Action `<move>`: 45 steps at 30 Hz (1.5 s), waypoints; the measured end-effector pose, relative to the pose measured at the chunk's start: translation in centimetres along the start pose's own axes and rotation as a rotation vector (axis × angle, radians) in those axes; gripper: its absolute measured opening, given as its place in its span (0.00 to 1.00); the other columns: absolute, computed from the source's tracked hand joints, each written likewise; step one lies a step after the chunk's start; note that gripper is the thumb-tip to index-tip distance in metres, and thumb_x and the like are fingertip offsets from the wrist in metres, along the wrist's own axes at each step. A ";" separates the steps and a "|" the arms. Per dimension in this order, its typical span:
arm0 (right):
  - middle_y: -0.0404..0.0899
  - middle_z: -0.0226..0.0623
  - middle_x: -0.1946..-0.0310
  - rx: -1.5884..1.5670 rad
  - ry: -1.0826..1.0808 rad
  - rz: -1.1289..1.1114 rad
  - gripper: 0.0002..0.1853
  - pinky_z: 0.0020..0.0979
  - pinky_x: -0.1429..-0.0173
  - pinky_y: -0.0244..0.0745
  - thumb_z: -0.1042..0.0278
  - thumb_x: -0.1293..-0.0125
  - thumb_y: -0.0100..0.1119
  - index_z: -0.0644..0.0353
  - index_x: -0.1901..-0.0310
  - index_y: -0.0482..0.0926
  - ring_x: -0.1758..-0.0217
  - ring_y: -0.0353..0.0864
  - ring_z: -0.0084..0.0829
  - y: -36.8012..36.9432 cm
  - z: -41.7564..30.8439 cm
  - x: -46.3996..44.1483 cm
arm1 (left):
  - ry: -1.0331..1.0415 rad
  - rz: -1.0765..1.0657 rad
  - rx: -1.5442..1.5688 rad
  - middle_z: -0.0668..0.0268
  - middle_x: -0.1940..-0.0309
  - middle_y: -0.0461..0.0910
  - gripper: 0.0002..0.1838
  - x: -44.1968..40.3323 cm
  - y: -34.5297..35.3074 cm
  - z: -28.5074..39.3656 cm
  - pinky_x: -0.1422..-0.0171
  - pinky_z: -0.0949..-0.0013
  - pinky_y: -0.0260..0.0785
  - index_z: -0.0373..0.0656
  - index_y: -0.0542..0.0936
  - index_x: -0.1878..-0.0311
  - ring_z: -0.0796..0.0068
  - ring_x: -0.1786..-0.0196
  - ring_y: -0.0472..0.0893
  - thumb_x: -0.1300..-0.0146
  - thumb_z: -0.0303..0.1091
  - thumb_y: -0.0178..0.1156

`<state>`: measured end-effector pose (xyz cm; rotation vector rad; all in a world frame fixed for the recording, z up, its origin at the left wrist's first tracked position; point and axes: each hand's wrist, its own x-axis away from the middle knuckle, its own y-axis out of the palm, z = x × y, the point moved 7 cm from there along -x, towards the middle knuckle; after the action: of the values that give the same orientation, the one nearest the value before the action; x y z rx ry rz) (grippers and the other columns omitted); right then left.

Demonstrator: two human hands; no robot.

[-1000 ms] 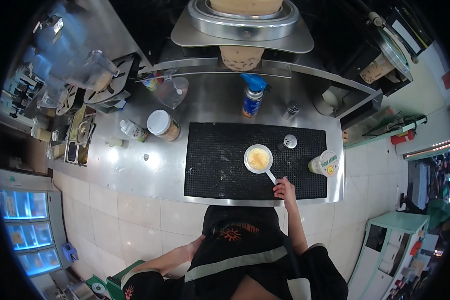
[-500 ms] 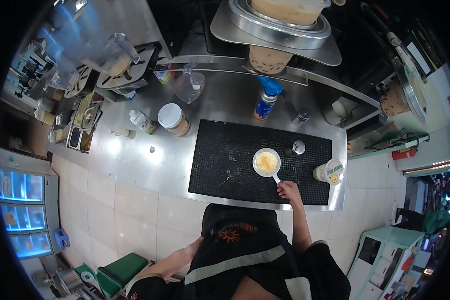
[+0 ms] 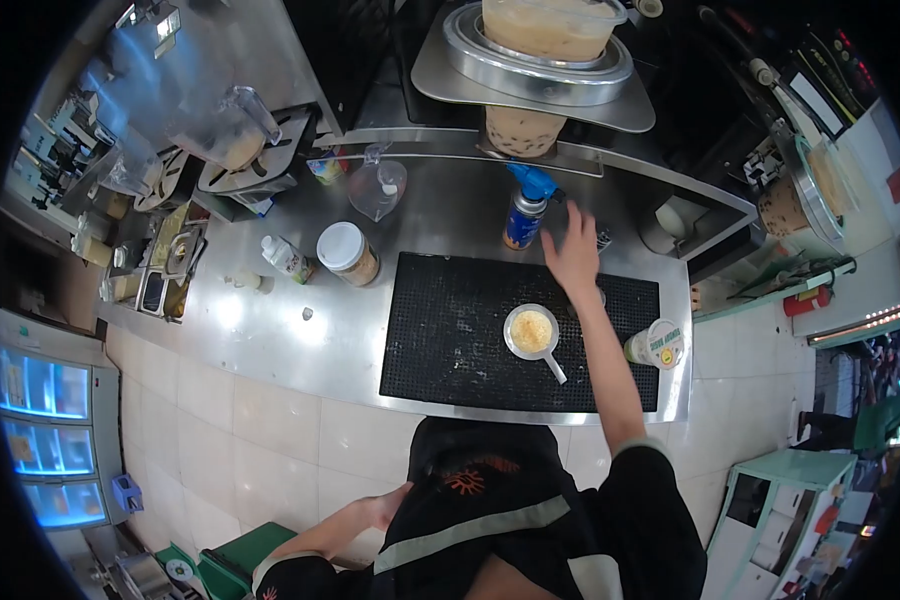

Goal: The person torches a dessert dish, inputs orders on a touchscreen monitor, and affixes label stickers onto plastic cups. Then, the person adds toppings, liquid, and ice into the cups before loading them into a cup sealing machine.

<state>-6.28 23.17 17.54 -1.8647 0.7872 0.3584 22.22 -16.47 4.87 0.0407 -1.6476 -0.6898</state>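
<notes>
My right hand reaches over the back of the black mat, fingers apart and empty, just right of a blue torch canister. A small shaker bottle is partly hidden behind it. Under my right forearm, another shaker is mostly covered. On the mat lies a small white handled pan holding a pale yellow grated-looking topping. My left hand rests against the side of the apron, its fingers largely hidden.
A lidded cup stands at the mat's right edge. Left of the mat are a white-lidded jar and a small bottle. A sealing machine overhangs the back of the steel counter. Blender jugs stand at the back left.
My right hand has let go of the pan's handle and moved up and away to beside the torch. The pan stays on the mat. My left hand has stayed by the apron.
</notes>
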 end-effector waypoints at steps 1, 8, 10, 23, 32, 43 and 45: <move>0.66 0.52 0.53 0.091 -0.008 0.026 0.30 0.43 0.56 0.71 0.59 0.48 0.59 0.59 0.45 0.61 0.51 0.71 0.47 0.5 -0.6 -2.2 | 0.004 -0.034 -0.279 0.56 0.53 0.76 0.36 -1.8 -2.2 -0.1 0.44 0.63 0.66 0.40 0.73 0.48 0.63 0.52 0.75 0.38 0.62 0.30; 0.77 0.54 0.74 0.064 -0.052 -0.482 0.27 0.47 0.61 0.73 0.43 0.43 0.52 0.65 0.60 0.70 0.65 0.78 0.53 6.4 -3.6 -6.8 | 0.814 0.593 -1.371 0.48 0.52 0.73 0.35 4.4 -1.0 14.7 0.41 0.62 0.62 0.38 0.65 0.42 0.54 0.47 0.72 0.48 0.52 0.56; 0.77 0.55 0.74 -0.017 -0.064 -0.498 0.29 0.46 0.62 0.74 0.43 0.44 0.52 0.69 0.62 0.70 0.66 0.78 0.51 5.2 -6.5 -6.3 | 1.093 0.679 -1.086 0.47 0.52 0.72 0.37 5.6 0.8 19.3 0.41 0.61 0.61 0.35 0.61 0.39 0.52 0.47 0.71 0.47 0.49 0.57; 0.73 0.45 0.88 0.053 -0.417 -0.151 0.11 0.38 0.80 0.72 0.60 0.38 0.49 0.59 0.66 0.75 0.84 0.76 0.43 -10.3 -10.6 -2.6 | 1.446 0.344 -0.675 0.47 0.56 0.73 0.49 9.6 16.2 25.8 0.46 0.63 0.67 0.32 0.51 0.39 0.57 0.54 0.77 0.60 0.42 0.68; 0.76 0.40 0.64 -1.410 0.754 -0.714 0.28 0.33 0.48 0.68 0.72 0.52 0.62 0.66 0.47 0.64 0.60 0.76 0.32 -9.9 -2.5 6.5 | 1.483 0.106 -0.838 0.42 0.54 0.70 0.52 5.8 21.9 22.9 0.46 0.61 0.67 0.33 0.45 0.37 0.49 0.52 0.75 0.58 0.45 0.67; 0.76 0.33 0.68 -0.960 0.841 -1.103 0.17 0.26 0.60 0.72 0.77 0.56 0.62 0.63 0.61 0.72 0.65 0.76 0.23 -7.9 2.5 18.8 | 1.611 0.255 -1.412 0.65 0.65 0.76 0.13 5.8 23.5 21.2 0.65 0.63 0.73 0.44 0.74 0.63 0.66 0.67 0.79 0.48 0.41 0.57; 0.75 0.33 0.66 -1.031 0.971 -1.044 0.15 0.26 0.59 0.72 0.79 0.53 0.58 0.62 0.60 0.72 0.63 0.75 0.24 -7.5 3.3 20.3 | 1.945 0.354 -1.209 0.66 0.61 0.73 0.14 7.6 24.4 21.0 0.62 0.66 0.73 0.46 0.74 0.59 0.67 0.66 0.78 0.51 0.37 0.59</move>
<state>14.08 20.77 9.82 -3.1462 0.0211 -1.0798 10.03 9.06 22.00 -0.3398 0.7058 -0.7628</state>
